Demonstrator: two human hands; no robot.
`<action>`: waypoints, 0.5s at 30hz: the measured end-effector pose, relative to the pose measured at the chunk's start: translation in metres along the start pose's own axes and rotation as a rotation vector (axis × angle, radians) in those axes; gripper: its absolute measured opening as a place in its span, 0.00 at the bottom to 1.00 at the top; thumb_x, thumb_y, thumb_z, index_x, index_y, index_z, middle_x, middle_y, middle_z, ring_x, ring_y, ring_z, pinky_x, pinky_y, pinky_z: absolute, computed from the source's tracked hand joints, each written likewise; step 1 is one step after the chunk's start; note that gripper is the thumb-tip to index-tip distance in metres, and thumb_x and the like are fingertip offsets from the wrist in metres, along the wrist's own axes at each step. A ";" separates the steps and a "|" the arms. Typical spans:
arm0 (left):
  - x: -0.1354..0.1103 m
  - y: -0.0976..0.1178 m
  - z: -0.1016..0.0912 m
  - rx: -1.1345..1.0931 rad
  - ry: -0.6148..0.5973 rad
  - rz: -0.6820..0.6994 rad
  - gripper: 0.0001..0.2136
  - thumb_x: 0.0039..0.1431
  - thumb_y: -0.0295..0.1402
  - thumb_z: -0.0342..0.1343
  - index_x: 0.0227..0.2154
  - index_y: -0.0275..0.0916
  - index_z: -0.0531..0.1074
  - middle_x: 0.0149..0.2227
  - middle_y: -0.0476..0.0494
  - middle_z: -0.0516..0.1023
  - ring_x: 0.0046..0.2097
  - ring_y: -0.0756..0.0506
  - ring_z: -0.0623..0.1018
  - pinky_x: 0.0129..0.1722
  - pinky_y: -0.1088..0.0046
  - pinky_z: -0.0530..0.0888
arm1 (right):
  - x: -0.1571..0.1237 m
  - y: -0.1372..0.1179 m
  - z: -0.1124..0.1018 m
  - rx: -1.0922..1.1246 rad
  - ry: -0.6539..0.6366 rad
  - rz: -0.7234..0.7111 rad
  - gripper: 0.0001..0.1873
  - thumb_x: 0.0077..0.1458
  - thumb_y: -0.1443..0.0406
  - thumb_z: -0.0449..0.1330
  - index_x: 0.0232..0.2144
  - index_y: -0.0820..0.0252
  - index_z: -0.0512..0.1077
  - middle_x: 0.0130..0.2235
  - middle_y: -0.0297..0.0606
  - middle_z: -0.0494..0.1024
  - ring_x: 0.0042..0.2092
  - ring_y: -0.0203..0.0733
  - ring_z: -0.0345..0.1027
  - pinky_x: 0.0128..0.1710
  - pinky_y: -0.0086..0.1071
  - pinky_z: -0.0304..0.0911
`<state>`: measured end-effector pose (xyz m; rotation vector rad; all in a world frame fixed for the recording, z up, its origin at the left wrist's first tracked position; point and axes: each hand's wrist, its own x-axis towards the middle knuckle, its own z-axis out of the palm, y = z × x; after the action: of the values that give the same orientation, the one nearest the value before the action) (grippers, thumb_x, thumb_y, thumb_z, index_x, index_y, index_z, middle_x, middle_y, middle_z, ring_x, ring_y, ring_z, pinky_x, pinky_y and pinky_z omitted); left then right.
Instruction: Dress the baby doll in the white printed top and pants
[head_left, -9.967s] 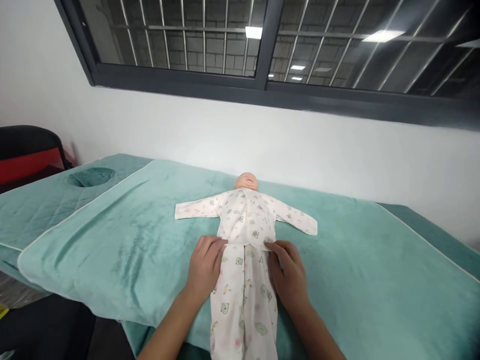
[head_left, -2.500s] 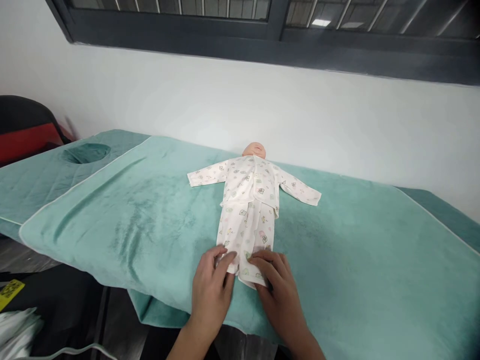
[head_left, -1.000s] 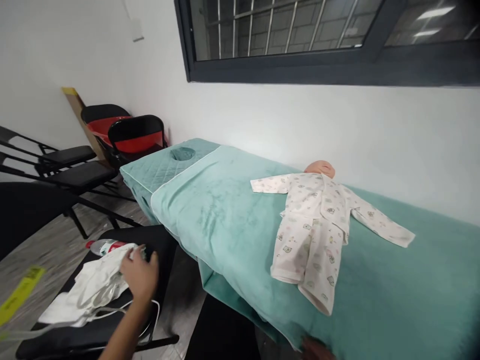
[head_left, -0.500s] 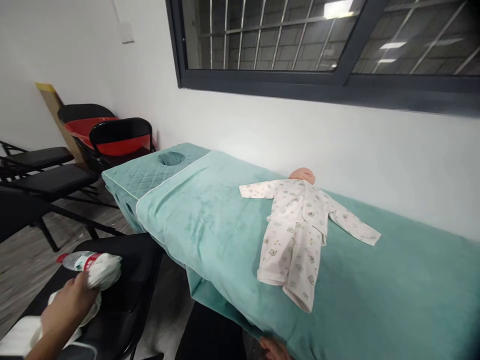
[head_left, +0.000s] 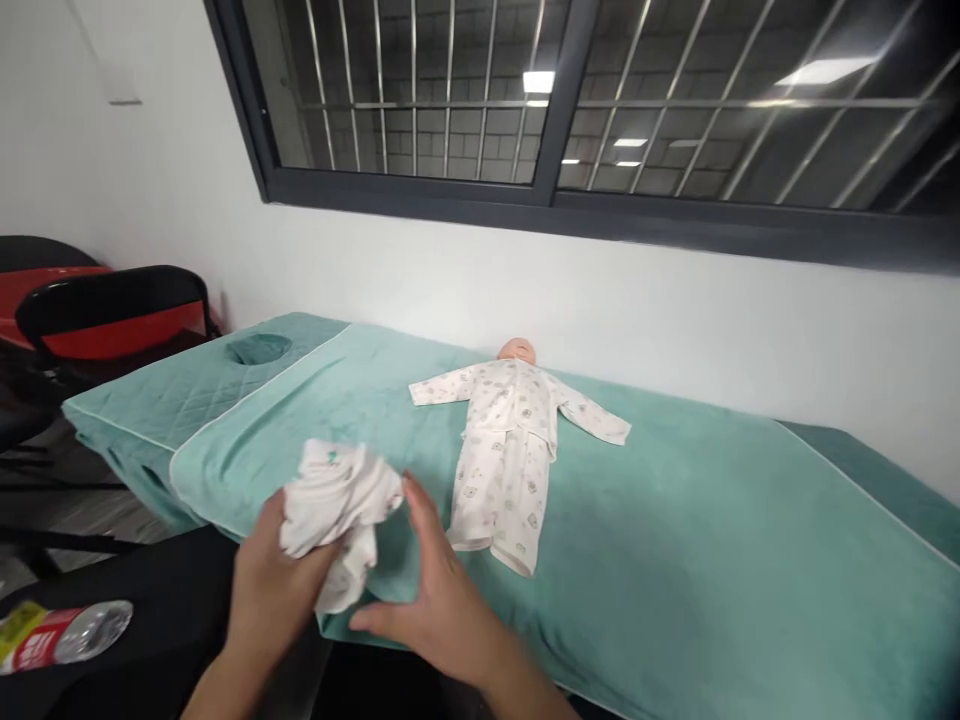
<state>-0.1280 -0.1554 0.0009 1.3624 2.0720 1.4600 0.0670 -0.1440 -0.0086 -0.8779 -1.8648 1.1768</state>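
Observation:
My left hand [head_left: 274,570] grips a crumpled white cloth [head_left: 337,500] with a small green print, held above the near edge of the bed. Close on its right is my right hand [head_left: 435,590], thumb and fingers spread apart, fingertips near the cloth's edge; whether they touch it I cannot tell. Beyond both hands a baby doll [head_left: 517,349] lies face up on the green bed cover [head_left: 645,540]. It wears a white printed top [head_left: 514,395] and matching trousers [head_left: 502,490], sleeves stretched out to both sides.
A plastic bottle [head_left: 67,637] with a red label lies on a black chair [head_left: 165,590] at lower left. Black and red folding chairs [head_left: 120,320] stand by the bed's far left end, which has a round hole [head_left: 259,348]. A barred window [head_left: 450,110] is above.
My left hand has lifted the white cloth from the chair and brought it over the bed's edge. My right hand has risen from the bed's edge to beside it. The view has turned right.

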 end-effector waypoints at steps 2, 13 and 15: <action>0.003 0.035 0.024 -0.198 -0.119 0.017 0.29 0.47 0.41 0.63 0.52 0.39 0.68 0.47 0.42 0.78 0.48 0.36 0.77 0.48 0.60 0.74 | 0.024 -0.012 -0.011 0.009 0.036 -0.051 0.64 0.41 0.59 0.73 0.69 0.45 0.36 0.69 0.43 0.51 0.67 0.54 0.50 0.61 0.55 0.56; 0.031 0.096 0.095 -0.604 -0.679 0.170 0.24 0.59 0.41 0.56 0.58 0.42 0.66 0.56 0.41 0.72 0.58 0.40 0.71 0.56 0.62 0.69 | 0.059 -0.014 -0.132 -0.133 0.558 -0.119 0.41 0.48 0.61 0.66 0.62 0.50 0.56 0.63 0.40 0.63 0.64 0.51 0.56 0.63 0.49 0.54; 0.035 0.087 0.102 -0.550 -0.640 0.140 0.21 0.59 0.41 0.56 0.54 0.43 0.69 0.54 0.42 0.74 0.56 0.41 0.72 0.55 0.64 0.69 | 0.039 -0.007 -0.158 -0.101 0.611 -0.037 0.41 0.46 0.58 0.68 0.60 0.51 0.58 0.59 0.42 0.68 0.59 0.52 0.63 0.60 0.49 0.59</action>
<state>-0.0319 -0.0618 0.0370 1.4870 1.1030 1.2742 0.1827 -0.0480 0.0533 -1.1049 -1.4340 0.6847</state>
